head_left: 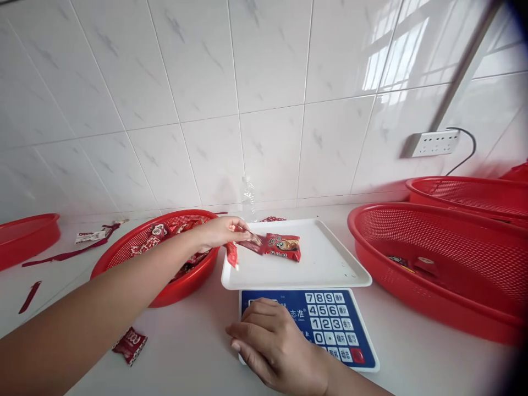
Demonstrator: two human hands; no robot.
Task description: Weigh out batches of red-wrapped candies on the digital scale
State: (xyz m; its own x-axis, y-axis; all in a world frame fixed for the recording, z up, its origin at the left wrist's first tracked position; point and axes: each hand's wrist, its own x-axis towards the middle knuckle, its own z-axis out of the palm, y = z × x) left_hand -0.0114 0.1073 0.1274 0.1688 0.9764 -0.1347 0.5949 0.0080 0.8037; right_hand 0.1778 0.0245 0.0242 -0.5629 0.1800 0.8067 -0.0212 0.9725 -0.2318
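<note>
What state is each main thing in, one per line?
Left hand: closed on packets
Right hand: loosely curled, over scale
Scale: display mostly hidden
Tray: red packet on it
Basket under left arm: filled with packets
Front right basket: few packets visible
Bottle: upright

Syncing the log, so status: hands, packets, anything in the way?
Left hand holding red packets at white tray's left side. Another packet lying on tray. Right hand over blue keypad panel, blocking part of it.
</note>
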